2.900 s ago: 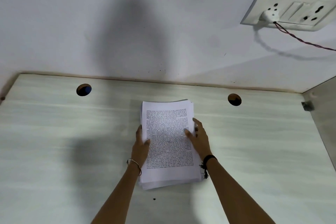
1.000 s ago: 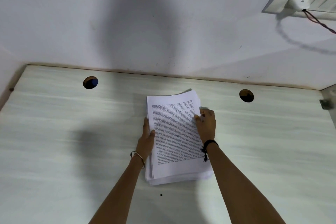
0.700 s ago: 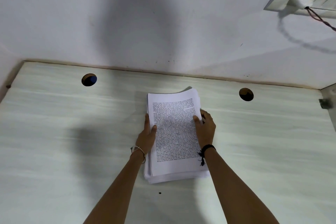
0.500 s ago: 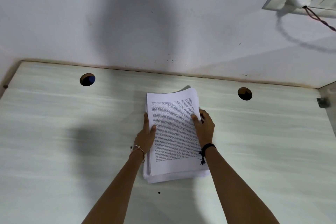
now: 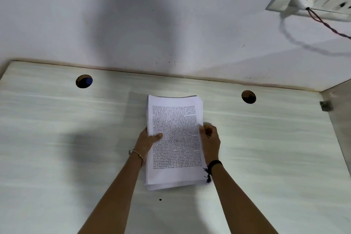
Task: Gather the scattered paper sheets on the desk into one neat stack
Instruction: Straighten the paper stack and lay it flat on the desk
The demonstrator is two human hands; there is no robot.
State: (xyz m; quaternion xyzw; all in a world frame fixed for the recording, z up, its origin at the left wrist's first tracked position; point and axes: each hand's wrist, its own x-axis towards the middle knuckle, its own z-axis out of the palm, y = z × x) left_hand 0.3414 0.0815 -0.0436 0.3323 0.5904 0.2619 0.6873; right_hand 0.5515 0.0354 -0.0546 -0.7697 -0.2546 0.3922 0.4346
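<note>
Stack (image 5: pixel 174 142) betw both hands | L fingers (image 5: pixel 156 136) & R fingers (image 5: pixel 201 129) gripping edges

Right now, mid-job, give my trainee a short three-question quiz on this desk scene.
1. True or false: both hands grip the paper stack.
2. Which hand wears the black wristband: A left, B right?
3. How many round cable holes show in the desk?

Key:
1. True: the left hand and right hand hold its side edges.
2. B.
3. Two: left hole, right hole.
</note>
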